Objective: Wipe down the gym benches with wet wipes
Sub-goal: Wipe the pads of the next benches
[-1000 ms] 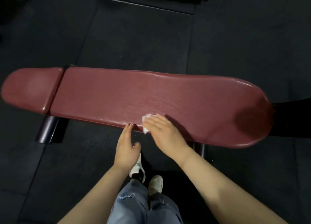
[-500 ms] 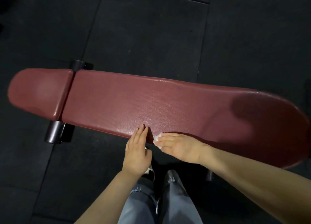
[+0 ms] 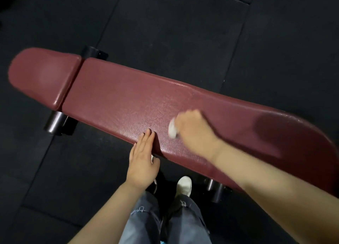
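Observation:
A dark red padded gym bench (image 3: 113,100) runs from upper left to lower right, with a separate short pad at its left end. My right hand (image 3: 192,131) is on the middle of the long pad, fingers curled round a crumpled white wet wipe (image 3: 172,128) that shows at its left side. The hand is motion-blurred. My left hand (image 3: 143,161) lies flat with straight fingers, its fingertips resting on the near edge of the pad just left of the wipe.
Black rubber floor tiles surround the bench. Black cylindrical frame feet (image 3: 56,122) stick out under the left part, and another foot (image 3: 213,188) shows under the near edge. My legs in jeans and white shoes (image 3: 184,186) stand close below the bench.
My right hand has moved with the wipe from the bench's near edge up onto the middle of the pad. My left hand stays on the near edge. The view has tilted.

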The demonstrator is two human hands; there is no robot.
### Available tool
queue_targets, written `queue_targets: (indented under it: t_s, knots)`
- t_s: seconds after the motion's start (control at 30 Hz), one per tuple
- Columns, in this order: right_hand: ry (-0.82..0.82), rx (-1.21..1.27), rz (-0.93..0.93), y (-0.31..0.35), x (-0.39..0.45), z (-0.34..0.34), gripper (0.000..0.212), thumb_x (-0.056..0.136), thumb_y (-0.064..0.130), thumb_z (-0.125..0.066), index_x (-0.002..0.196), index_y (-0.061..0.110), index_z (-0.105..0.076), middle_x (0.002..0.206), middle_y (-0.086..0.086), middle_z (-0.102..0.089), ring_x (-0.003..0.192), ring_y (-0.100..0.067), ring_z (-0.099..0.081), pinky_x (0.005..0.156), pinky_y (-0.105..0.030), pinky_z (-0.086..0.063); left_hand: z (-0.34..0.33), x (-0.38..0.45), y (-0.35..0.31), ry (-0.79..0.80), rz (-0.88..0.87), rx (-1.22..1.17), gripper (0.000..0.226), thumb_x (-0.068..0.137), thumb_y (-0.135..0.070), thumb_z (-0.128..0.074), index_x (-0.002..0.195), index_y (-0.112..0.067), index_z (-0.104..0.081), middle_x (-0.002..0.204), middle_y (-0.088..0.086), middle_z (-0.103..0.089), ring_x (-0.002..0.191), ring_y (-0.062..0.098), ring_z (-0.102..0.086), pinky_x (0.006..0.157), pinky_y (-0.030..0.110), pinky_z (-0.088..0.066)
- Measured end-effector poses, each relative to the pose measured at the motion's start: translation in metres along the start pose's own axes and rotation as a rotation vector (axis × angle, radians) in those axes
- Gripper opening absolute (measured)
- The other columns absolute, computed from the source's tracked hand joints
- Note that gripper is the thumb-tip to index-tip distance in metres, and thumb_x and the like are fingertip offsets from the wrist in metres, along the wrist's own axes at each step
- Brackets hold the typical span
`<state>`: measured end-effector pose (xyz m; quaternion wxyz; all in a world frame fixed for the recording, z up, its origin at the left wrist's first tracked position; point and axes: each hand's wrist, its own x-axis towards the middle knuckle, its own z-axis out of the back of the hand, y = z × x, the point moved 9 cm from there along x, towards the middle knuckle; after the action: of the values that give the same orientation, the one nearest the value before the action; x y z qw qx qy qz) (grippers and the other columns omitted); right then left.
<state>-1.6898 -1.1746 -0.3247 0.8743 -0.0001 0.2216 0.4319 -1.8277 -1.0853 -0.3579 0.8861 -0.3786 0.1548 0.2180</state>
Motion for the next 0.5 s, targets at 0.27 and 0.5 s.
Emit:
queue_targets:
  t_s: [0.27,0.5]
  knots:
    - [-0.226,-0.118,-0.232,-0.090,-0.020,0.042,0.028,0.070,0.005,-0.057,0.090,0.022,-0.068,0.090,0.002,-0.070,0.086,-0.023,-0.064,0.078,-0.032,-0.046,-0.009,-0.012,-0.006,-0.049,0.028,-0.008,0.079,0.088,-0.005,-0.050,0.156,-0.026,-0.016,0.162,-0.015,-0.001,0.146,-0.003,0.008,0.122,0.029,0.001]
    - [0.130,-0.146,0.588,0.042,-0.125,-0.038,0.031,0.072,0.016,-0.043,0.094,0.018,-0.065,0.081,0.002,-0.061,0.072,-0.019,-0.056,0.069,-0.033,-0.040,-0.024,-0.024,-0.025,-0.084,0.023,-0.030,0.077,0.088,-0.006,-0.053,0.156,-0.022,-0.020,0.163,-0.010,-0.006,0.148,0.003,0.002,0.123,0.037,-0.007]
